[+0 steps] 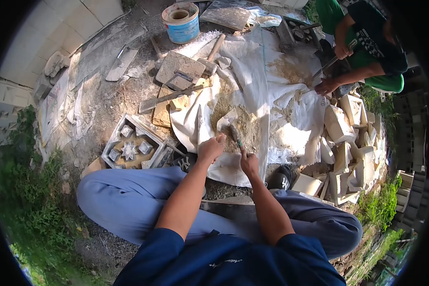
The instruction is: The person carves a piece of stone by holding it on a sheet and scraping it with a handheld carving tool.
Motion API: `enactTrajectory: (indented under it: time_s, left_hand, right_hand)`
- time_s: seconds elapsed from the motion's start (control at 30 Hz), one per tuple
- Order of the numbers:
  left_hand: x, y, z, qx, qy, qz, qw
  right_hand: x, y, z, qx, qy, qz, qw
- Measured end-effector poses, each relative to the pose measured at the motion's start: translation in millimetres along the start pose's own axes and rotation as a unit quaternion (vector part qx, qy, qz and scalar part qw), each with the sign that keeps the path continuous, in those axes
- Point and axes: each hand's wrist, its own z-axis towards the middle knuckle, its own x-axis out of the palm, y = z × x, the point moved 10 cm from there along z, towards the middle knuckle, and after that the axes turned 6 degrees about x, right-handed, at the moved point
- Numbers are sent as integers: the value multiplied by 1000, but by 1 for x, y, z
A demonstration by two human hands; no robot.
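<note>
My right hand (249,163) is wrapped around the handle of a trowel (235,135). The trowel's pale, dusty blade lies in a heap of grey-brown sandy powder (249,125) on a white woven sheet (190,135). My left hand (210,149) is closed at the near-left side of the heap, over a fold of the sheet; whether its fingers grip the fabric is hidden. Left of my hands sits an open mould (111,139) with a star-shaped relief and small raised blocks inside.
Beyond the heap lie a float with a handle (180,71), a mallet (216,47) and a long flat bar (169,98). A blue bucket (182,31) stands at the back. At right, a co-worker's hand (327,86) is near more powder, above stacked pale cast blocks (339,125).
</note>
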Motion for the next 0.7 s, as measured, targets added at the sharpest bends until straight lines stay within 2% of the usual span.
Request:
enactTrajectory:
  time_s: [0.07, 0.17, 0.23, 0.3, 0.4, 0.43, 0.47, 0.53, 0.67, 0.7]
  left_hand:
    - [-4, -8, -7, -23, 12, 19, 999]
    - [-6, -8, -7, -15, 5, 13, 1000]
    - [-3, -6, 5, 34, -47, 28, 998]
    - [3, -3, 12, 43, -47, 55, 996]
    - [3, -7, 12, 35, -42, 59, 997]
    - [3, -5, 10, 16, -36, 33, 999]
    - [1, -6, 8, 16, -36, 34, 999]
    - [0, -7, 10, 16, -20, 49, 998]
    - [15, 15, 34, 86, -91, 111, 986]
    - [13, 10, 30, 95, -93, 95, 987]
  right_hand:
    - [-15, 14, 1, 9, 16, 3, 1000]
    - [-46, 33, 12, -37, -67, 75, 994]
    - [-59, 45, 15, -50, -75, 101, 991]
    - [-72, 59, 15, -83, -96, 153, 980]
    - [-65, 63, 7, -54, -93, 108, 988]
    - [-52, 55, 10, -26, -72, 41, 996]
    - [-24, 32, 26, 3, -10, -22, 1000]
    - [-11, 10, 25, 11, -43, -55, 997]
    - [-13, 0, 28, 27, -90, -22, 995]
    - [-15, 3, 33, 18, -49, 14, 999]
